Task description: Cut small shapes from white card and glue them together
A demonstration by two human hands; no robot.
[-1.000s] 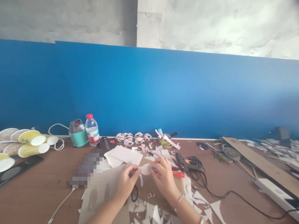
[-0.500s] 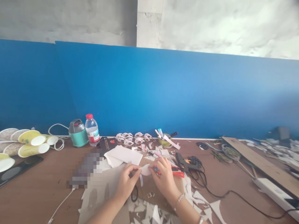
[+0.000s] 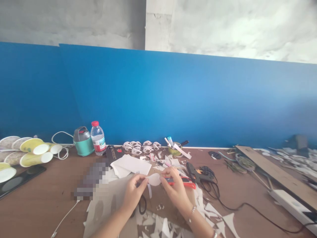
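Between my two hands is a small white rounded paper piece [image 3: 154, 179], held up over the cardboard. My left hand [image 3: 135, 190] pinches its left end between thumb and forefinger. At its right edge, the thumb and fingers of my right hand [image 3: 174, 190] are closed on it. Behind my right hand lies a red utility knife [image 3: 189, 184], partly hidden. Dark scissor handles [image 3: 143, 205] show beside my left wrist. White paper scraps [image 3: 156, 224] lie below the hands, and a grey-brown board [image 3: 104, 205] is under my left arm.
Folded white sheets [image 3: 132, 164] and several white bird-head-like cutouts [image 3: 136, 151] lie behind the hands. To the right is a glue gun [image 3: 199, 173] with a trailing cord. A water bottle [image 3: 98, 138], a teal-based jar [image 3: 84, 145] and paper cups [image 3: 34, 146] stand or lie left.
My right hand has shifted slightly right and its fingers have opened out a little, so more of the white paper piece shows. My left hand has barely moved.
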